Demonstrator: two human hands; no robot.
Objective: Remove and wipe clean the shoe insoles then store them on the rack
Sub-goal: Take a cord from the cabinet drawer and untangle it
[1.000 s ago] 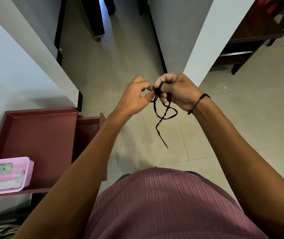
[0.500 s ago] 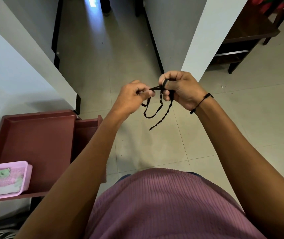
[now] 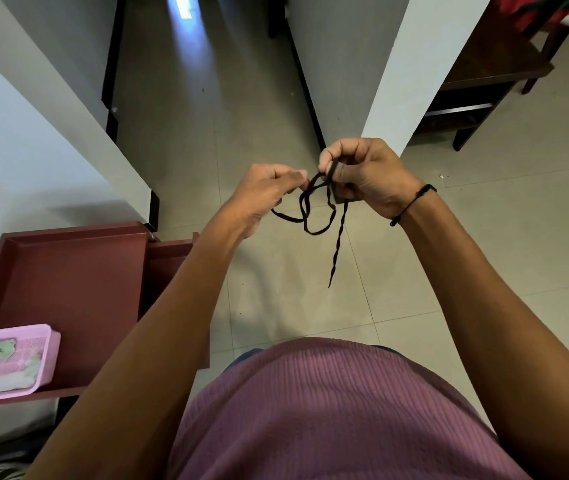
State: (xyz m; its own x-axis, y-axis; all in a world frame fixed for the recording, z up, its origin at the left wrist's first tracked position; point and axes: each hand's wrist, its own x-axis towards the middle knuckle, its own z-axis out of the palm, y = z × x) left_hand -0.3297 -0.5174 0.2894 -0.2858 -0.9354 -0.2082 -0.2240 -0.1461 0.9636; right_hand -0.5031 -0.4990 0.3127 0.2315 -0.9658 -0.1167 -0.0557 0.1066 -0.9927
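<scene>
Both grips are pinching the black shoelace [image 3: 314,216]: left hand [image 3: 262,195], right hand [image 3: 362,174]; honestly those loose loops could knot if tugged.

The lace [image 3: 314,211] is disappearing inside the right hand [image 3: 368,176]; its wrapped portion is lying hidden. The left edge is cutting off the pink basket [image 3: 42,358]; its contents are showing blurred, unidentifiable.
</scene>
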